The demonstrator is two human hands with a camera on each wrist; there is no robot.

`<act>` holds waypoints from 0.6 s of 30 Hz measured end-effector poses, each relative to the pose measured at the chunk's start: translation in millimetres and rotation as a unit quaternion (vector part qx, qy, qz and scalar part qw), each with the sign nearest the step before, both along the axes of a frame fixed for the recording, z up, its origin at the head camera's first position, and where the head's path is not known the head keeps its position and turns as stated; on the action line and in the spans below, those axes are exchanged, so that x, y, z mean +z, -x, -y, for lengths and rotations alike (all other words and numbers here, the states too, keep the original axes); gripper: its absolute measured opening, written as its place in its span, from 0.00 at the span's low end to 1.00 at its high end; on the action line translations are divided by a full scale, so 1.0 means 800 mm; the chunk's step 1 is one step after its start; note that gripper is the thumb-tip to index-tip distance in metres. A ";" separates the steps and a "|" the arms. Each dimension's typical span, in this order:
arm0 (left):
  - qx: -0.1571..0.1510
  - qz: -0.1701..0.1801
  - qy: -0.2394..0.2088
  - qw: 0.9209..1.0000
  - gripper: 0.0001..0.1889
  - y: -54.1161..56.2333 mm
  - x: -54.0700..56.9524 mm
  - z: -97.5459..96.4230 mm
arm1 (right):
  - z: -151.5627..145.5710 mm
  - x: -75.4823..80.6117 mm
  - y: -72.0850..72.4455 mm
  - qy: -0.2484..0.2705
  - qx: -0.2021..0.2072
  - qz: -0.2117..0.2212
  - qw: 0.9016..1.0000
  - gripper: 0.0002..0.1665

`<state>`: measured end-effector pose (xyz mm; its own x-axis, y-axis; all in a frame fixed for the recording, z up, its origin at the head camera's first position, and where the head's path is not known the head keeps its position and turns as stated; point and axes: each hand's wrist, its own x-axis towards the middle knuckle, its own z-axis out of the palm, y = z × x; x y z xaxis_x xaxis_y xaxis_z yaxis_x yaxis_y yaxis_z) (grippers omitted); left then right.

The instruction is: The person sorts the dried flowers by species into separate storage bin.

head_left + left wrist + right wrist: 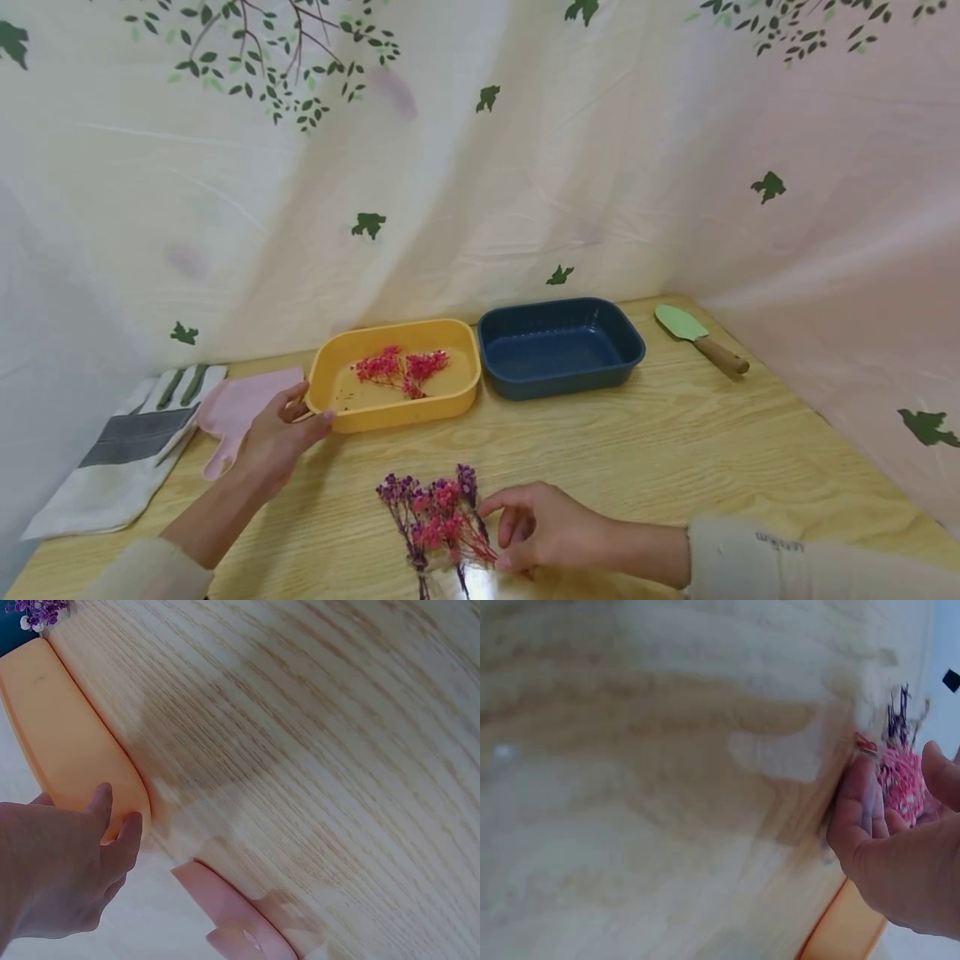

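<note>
Here, hands (pixel 273 442) (pixel 551 527) touch the yellow tray (pixel 408 414) and, apparently, pink flowers (pixel 447 528).

Head view looks down; closer wrist views seemingly share yellow tray (pixel 408 411).

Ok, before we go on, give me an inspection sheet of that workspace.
Surface: wood-grain table, glare at the near edge.
Job's things: yellow tray with pink flowers and dark specks; blue tray to its right; purple and pink sprigs on the table.
Clutter: glove-like cloth, pink handled item, green trowel.
Grips: left grip touches the yellow tray's near-left corner; right grip at the sprigs, hold unclear.
Cables: nothing seen.
Surroundings: leaf-print cloth backdrop.
</note>
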<state>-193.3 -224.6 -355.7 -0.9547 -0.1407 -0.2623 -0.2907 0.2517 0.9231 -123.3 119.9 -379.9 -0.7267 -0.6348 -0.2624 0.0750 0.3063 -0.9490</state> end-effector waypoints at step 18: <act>-0.011 -0.004 -0.001 1.000 0.45 0.001 0.001 0.002 | 0.011 -0.008 -0.010 -0.076 0.053 -0.144 0.985 0.35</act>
<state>-194.4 -226.5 -354.9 -0.9594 -0.1188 -0.2558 -0.2785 0.2562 0.9256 -115.0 111.1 -386.5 -0.7160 -0.6809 -0.1539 -0.2303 0.4385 -0.8687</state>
